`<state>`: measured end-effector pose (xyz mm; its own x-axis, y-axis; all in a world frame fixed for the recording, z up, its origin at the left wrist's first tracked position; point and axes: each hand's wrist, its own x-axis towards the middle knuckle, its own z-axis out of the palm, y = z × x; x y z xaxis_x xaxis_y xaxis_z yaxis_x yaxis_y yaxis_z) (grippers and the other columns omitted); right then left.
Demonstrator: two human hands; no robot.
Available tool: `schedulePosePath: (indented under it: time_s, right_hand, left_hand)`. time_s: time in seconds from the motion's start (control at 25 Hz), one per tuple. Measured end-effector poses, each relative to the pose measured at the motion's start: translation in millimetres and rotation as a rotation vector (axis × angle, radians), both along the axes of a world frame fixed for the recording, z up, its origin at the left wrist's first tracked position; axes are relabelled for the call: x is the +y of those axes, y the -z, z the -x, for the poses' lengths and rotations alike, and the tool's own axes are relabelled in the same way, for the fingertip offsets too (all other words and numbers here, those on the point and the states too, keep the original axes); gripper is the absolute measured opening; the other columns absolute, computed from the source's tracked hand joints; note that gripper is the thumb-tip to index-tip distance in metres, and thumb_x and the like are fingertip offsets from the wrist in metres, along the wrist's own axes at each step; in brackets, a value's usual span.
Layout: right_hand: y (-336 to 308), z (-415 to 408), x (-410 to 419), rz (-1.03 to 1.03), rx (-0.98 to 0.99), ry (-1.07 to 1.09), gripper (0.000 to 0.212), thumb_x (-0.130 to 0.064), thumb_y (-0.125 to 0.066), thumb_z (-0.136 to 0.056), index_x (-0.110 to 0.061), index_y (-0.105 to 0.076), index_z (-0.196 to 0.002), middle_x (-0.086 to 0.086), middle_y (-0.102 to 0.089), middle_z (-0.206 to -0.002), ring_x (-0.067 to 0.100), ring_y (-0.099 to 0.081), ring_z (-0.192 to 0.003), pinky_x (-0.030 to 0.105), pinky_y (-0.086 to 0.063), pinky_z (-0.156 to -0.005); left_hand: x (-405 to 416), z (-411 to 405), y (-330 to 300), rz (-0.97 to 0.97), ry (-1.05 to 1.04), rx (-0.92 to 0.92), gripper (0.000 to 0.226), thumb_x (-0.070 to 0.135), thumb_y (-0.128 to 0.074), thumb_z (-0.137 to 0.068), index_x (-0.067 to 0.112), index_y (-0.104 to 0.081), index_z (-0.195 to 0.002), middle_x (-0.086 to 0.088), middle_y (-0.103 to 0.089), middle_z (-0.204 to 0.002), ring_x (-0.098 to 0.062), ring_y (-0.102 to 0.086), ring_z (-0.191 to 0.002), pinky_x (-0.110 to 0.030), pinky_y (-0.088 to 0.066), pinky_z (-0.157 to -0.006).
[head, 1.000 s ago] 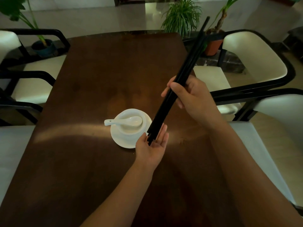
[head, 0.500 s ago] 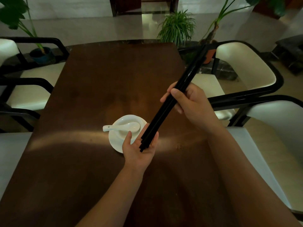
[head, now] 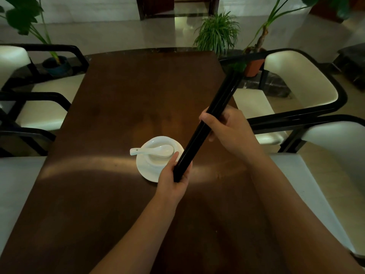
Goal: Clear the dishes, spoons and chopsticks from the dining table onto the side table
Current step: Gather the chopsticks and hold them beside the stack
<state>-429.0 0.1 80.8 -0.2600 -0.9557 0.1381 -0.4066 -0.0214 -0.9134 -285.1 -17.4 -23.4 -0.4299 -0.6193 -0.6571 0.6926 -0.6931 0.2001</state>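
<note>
A bundle of black chopsticks (head: 215,109) slants from lower left to upper right above the brown dining table (head: 122,99). My right hand (head: 227,129) grips the bundle near its middle. My left hand (head: 173,177) closes around the bundle's lower end. Just left of that hand a white saucer (head: 144,167) sits on the table with a small white bowl (head: 158,155) on it. A white spoon (head: 152,150) lies across the bowl, handle pointing left.
Cream chairs with black frames stand on both sides, two on the left (head: 39,107) and two on the right (head: 296,89). Potted plants (head: 217,32) stand on the floor beyond the far table edge.
My left hand went from an open palm under the chopstick ends to fingers wrapped around them. The bundle sank lower and the view tilted a little upward.
</note>
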Motion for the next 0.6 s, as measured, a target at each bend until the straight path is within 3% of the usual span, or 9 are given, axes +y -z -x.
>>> schedulePosePath:
  time_s: [0.12,0.28,0.44,0.6]
  right_hand:
    - [4,13,-5,-0.055,-0.023,0.077,0.012,-0.029,-0.053,-0.090,-0.023,-0.060,-0.083,-0.004,-0.066,-0.077,0.011,-0.068,-0.063,0.019,-0.055,-0.056]
    - [28,40,-21,-0.191,-0.153,0.144,0.017,-0.026,-0.052,-0.092,-0.016,-0.060,-0.082,0.001,-0.065,-0.077,0.012,-0.067,-0.062,0.019,-0.055,-0.054]
    - [77,37,-40,-0.470,-0.237,0.102,0.017,-0.022,-0.050,-0.094,-0.010,-0.057,-0.083,0.007,-0.060,-0.073,0.013,-0.057,-0.055,0.018,-0.050,-0.049]
    - [123,19,-63,-0.685,-0.324,0.064,0.017,-0.019,-0.050,-0.094,-0.008,-0.053,-0.082,0.007,-0.056,-0.073,0.016,-0.051,-0.053,0.024,-0.048,-0.054]
  left_hand:
    - [2,-10,4,0.184,0.225,-0.170,0.022,0.017,-0.052,-0.091,0.003,-0.063,-0.102,-0.013,-0.073,-0.080,-0.020,-0.071,-0.070,-0.029,-0.057,-0.055]
    - [14,-33,16,0.515,0.533,-0.527,0.033,0.027,-0.037,-0.097,0.006,-0.061,-0.104,-0.003,-0.066,-0.070,-0.009,-0.055,-0.052,-0.021,-0.047,-0.047]
    - [32,-43,30,0.433,0.527,-0.622,0.024,0.022,-0.041,-0.096,0.009,-0.060,-0.101,-0.003,-0.063,-0.068,-0.007,-0.051,-0.049,-0.021,-0.044,-0.046]
    - [46,-50,51,0.443,0.701,-0.785,0.014,0.014,-0.049,-0.092,0.014,-0.059,-0.102,-0.001,-0.060,-0.073,-0.008,-0.052,-0.057,-0.023,-0.046,-0.057]
